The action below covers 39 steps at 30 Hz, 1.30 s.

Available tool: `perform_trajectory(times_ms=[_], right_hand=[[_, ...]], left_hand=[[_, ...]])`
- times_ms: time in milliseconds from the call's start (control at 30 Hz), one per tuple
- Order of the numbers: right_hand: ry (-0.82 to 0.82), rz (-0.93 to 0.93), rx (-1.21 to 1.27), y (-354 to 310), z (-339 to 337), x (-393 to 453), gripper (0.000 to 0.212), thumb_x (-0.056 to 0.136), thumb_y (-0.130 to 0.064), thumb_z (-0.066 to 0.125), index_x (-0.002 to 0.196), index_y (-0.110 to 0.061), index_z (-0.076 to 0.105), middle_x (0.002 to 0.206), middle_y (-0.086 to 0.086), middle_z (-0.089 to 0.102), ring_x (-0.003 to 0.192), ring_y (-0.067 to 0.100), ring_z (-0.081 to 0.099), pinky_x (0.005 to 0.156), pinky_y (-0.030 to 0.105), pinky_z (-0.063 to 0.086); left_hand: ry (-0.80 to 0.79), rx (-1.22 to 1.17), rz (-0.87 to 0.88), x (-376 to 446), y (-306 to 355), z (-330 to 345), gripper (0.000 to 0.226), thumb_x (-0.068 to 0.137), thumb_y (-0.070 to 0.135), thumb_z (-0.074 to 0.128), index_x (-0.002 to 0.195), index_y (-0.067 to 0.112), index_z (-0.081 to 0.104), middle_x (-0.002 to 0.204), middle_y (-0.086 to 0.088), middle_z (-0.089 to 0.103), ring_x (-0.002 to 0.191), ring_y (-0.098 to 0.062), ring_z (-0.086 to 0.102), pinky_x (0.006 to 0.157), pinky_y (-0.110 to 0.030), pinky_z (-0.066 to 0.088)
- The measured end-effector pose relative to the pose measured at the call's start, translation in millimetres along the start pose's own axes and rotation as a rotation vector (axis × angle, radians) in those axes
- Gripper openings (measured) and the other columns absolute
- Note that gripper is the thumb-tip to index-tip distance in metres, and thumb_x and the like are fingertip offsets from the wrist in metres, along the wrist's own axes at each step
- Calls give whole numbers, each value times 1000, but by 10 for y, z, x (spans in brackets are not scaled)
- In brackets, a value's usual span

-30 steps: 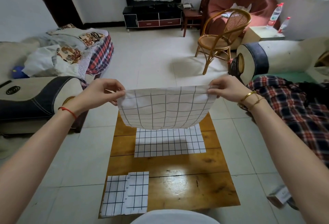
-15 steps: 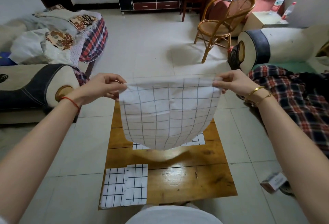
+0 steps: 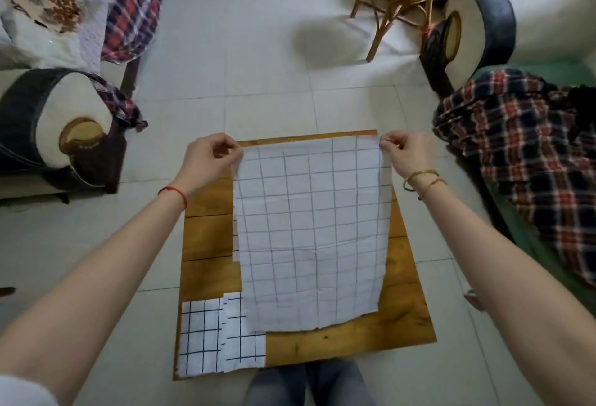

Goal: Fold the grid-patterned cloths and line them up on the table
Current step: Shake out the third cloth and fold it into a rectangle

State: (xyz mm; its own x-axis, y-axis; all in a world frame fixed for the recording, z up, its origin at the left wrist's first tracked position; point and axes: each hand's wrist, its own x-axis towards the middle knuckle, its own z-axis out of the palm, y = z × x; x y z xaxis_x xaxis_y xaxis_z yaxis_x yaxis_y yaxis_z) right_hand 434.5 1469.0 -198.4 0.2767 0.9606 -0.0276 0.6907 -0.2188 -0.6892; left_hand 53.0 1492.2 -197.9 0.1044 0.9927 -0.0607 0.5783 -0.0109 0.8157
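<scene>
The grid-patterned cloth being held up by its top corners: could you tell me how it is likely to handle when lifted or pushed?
The grid-patterned cloth is probably floppy: it hangs limp from the left hand and right hand. It seems light, since fingertip pinches hold it. Pushed on the table, it would likely bunch rather than slide.

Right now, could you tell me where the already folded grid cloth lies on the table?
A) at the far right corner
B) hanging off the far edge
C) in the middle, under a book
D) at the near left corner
D: the folded cloth lies flat at the near left corner of the wooden table, partly overlapped by the large cloth held up by both hands.
</scene>
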Motion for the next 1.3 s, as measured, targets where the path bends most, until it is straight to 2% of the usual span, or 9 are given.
perform_trajectory(times_ms=[67, 167, 267, 400, 567, 800, 1100, 1200, 1300], right_hand=[[23, 55, -21, 79, 174, 78, 10, 84, -22, 62, 79, -24, 71, 80, -1, 68, 77, 15, 59, 78, 36, 52], [29, 138, -28, 156, 363, 121, 15, 85, -27, 61, 88, -20, 73, 90, 2, 73, 84, 21, 66, 80, 38, 54], [-2, 209, 68, 240, 531, 141, 11, 88, -24, 61, 82, -23, 69, 78, 1, 72, 65, 20, 70, 72, 40, 58], [-12, 256, 180, 284, 674, 113, 17, 91, -12, 58, 79, -19, 67, 81, 9, 71, 73, 21, 71, 70, 38, 60], [-11, 268, 170, 404, 784, 49, 16, 90, -10, 58, 77, -10, 69, 79, 5, 71, 75, 16, 71, 76, 41, 59], [-69, 253, 123, 641, 868, -174, 16, 87, -19, 60, 76, -18, 72, 74, -9, 71, 78, 14, 69, 81, 39, 58], [-218, 421, 243, 1029, 1000, -735, 20, 79, -34, 60, 75, -20, 74, 78, -2, 73, 86, 19, 69, 85, 45, 56], [-260, 449, 250, 1137, 1120, -894, 18, 85, -27, 61, 80, -16, 75, 84, 2, 73, 88, 17, 67, 86, 39, 56], [-299, 443, 193, 1235, 1249, -1054, 21, 89, -21, 58, 86, -9, 75, 88, 7, 73, 84, 14, 60, 74, 23, 49]], left_hand=[[2, 9, -15, 84, -106, 124, 4, 88, 20, 69, 90, 16, 69, 89, 8, 69, 81, -2, 61, 70, -4, 45], [10, 40, -43, 175, -278, 239, 6, 88, 21, 68, 89, 15, 69, 88, 9, 68, 79, 3, 59, 69, -4, 44], [15, 61, -54, 229, -419, 284, 6, 88, 23, 69, 89, 17, 70, 88, 10, 68, 81, 2, 60, 70, -9, 45], [1, 47, -64, 240, -525, 331, 6, 89, 22, 68, 90, 16, 70, 91, 9, 68, 86, 2, 60, 70, -4, 44], [-30, 54, -65, 213, -635, 375, 4, 89, 23, 68, 89, 19, 70, 94, 6, 69, 91, -7, 62, 79, -19, 50], [-80, 78, -125, -33, -776, 457, 7, 87, 23, 71, 92, 19, 71, 94, 6, 70, 90, -7, 62, 77, -12, 46], [-171, 115, -206, -669, -1137, 844, 6, 87, 20, 71, 91, 24, 69, 92, 11, 66, 90, -2, 59, 80, -19, 50], [-192, 141, -227, -843, -1347, 1038, 8, 87, 19, 70, 89, 27, 69, 92, 13, 65, 92, -3, 58, 77, -15, 46], [-220, 182, -268, -1016, -1554, 1225, 7, 88, 16, 69, 89, 24, 70, 94, 8, 64, 90, -5, 56, 80, -20, 48]])
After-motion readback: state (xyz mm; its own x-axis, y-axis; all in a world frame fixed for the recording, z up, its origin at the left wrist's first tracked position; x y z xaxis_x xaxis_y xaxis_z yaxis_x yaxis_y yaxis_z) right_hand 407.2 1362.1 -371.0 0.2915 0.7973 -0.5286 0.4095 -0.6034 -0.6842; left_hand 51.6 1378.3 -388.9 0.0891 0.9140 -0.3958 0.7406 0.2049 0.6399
